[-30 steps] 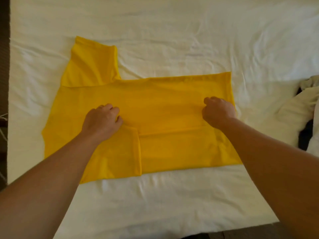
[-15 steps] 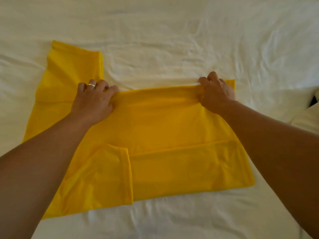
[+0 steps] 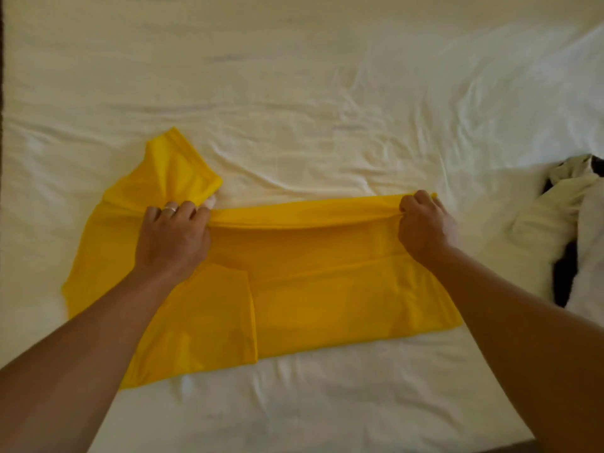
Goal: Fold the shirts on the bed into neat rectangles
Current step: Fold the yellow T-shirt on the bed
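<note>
Change since half a second ago: the far edge of the yellow T-shirt (image 3: 310,289), then pinned flat under both hands, is now seen gathered into a raised roll and lifted off the white bed sheet (image 3: 310,93).
Far sleeve: the upper sleeve (image 3: 173,171), earlier spread flat, is now seen bunched and pulled up toward the left hand.
Change since a second ago: the hands, then placed mid-shirt on the near fold, are now found at the far edge.
Left hand: the left hand (image 3: 171,237) is shown with fingers curled over the far edge, the cloth gripped beside the sleeve seam; one ring (image 3: 170,209) is worn on a finger.
Right hand: the right hand (image 3: 425,230) is shown with fingers curled round the same edge at the hem end, the fabric pinched into a fold.
Shirt position: the yellow T-shirt is laid sideways across the near middle of the bed, collar end to the left, hem to the right; the near long side is already folded inward, with the near sleeve (image 3: 215,315) laid flat on top.
Count, shirts being folded: one.
Count, sleeves visible: two.
Count, hands: two, both bare-armed, both on the shirt.
Count, other garments: one heap of white and black clothing (image 3: 575,223) is seen at the right edge of the bed, well apart from the shirt; how many pieces are held in it cannot be told.
Bedding: one wrinkled sheet is seen under everything.
</note>
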{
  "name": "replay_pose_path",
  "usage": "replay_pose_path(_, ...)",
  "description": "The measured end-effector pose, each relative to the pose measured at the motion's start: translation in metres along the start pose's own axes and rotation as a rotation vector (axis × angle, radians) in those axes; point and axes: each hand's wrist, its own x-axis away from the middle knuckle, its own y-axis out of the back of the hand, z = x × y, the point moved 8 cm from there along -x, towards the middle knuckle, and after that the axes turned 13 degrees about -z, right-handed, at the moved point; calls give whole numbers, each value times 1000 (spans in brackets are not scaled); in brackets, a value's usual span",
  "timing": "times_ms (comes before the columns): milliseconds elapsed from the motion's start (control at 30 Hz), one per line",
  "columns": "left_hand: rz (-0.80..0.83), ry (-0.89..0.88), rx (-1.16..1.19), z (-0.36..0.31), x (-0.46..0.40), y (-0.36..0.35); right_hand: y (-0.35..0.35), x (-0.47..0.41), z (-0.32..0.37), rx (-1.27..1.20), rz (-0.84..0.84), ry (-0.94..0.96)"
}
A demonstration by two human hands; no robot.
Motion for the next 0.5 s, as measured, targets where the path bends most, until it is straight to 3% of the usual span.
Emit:
replay_pose_path(267, -93, -37, 14, -26, 84, 23, -7, 72, -33, 0, 61, -109)
replay_pose_path(500, -99, -88, 15, -48, 108, 14, 0, 97, -44, -2, 68, -183)
